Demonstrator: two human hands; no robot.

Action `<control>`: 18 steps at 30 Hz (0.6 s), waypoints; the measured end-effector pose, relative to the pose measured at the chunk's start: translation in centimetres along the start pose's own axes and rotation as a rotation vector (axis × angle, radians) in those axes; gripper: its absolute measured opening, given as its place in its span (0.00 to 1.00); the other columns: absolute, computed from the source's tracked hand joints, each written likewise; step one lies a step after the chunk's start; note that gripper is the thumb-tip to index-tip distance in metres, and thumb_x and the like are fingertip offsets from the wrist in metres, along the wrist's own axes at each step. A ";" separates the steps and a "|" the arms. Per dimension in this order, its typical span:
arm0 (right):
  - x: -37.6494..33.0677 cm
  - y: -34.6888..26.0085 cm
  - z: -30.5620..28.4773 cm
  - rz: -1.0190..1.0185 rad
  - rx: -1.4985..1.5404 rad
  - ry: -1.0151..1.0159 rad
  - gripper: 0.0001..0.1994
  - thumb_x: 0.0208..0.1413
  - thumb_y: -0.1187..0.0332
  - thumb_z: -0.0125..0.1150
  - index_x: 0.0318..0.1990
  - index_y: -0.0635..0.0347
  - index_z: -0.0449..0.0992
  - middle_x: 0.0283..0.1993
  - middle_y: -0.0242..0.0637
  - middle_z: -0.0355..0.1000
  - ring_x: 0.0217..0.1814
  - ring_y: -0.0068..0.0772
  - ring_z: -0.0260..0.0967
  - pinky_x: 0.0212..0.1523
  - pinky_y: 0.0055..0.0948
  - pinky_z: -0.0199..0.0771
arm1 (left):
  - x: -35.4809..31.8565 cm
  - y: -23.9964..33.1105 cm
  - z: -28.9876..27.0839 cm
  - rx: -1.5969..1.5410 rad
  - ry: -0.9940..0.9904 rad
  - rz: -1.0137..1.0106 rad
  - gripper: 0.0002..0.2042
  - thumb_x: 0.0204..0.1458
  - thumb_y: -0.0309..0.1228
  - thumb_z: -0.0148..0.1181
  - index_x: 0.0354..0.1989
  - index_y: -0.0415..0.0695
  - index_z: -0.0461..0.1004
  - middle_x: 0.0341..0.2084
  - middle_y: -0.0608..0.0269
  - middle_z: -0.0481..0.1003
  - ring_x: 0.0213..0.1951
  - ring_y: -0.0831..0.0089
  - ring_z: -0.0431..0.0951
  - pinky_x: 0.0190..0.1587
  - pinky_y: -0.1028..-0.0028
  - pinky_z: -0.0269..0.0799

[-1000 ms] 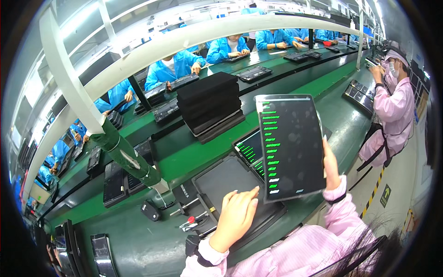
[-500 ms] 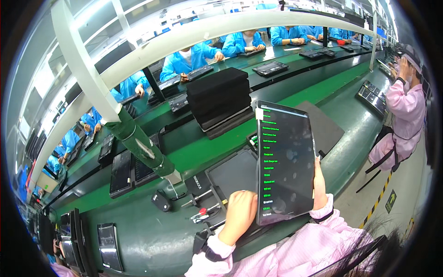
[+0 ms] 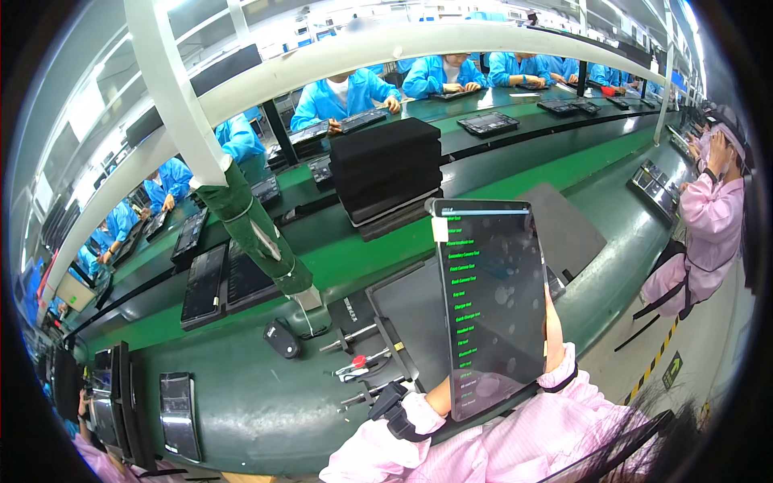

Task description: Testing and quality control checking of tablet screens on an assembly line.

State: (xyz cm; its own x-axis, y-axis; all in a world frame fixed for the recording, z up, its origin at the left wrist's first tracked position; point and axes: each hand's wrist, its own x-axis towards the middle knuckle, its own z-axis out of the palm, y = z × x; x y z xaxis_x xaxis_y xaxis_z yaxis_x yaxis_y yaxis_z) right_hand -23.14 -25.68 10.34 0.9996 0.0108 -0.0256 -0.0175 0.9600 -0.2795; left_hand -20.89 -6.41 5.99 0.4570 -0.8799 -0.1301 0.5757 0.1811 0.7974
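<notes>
While raised upright, tablet (image 3: 493, 306) gripped by right hand (image 3: 552, 334) fingers at its edge, left hand hidden behind

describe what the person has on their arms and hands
Both arms wear pale pink sleeves with gathered cuffs. A black wrist strap wraps the left wrist, and a thin black band circles the right cuff. The right hand is bare; the left hand is mostly hidden behind the tablet.

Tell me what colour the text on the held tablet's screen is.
Green lines on a black screen of the tablet, seen best in the head view.
</notes>
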 end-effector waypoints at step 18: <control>3.3 -4.4 -3.7 0.063 -0.848 0.221 0.23 0.62 0.54 0.38 0.56 0.64 0.63 0.52 0.33 0.66 0.50 0.21 0.64 0.51 0.20 0.64 | -8.2 7.1 -6.2 1.538 0.964 0.560 0.13 0.43 0.31 0.61 0.40 0.46 0.74 0.33 0.67 0.75 0.39 0.68 0.71 0.46 0.67 0.60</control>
State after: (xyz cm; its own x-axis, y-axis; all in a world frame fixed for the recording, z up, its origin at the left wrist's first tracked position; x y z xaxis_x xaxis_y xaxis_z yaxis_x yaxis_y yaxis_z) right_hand -19.82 -30.94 7.97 0.9709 -0.0818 -0.2253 -0.1700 0.4275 -0.8879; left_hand -16.37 4.83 9.12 0.8337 -0.2578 0.4884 -0.5228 -0.6532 0.5477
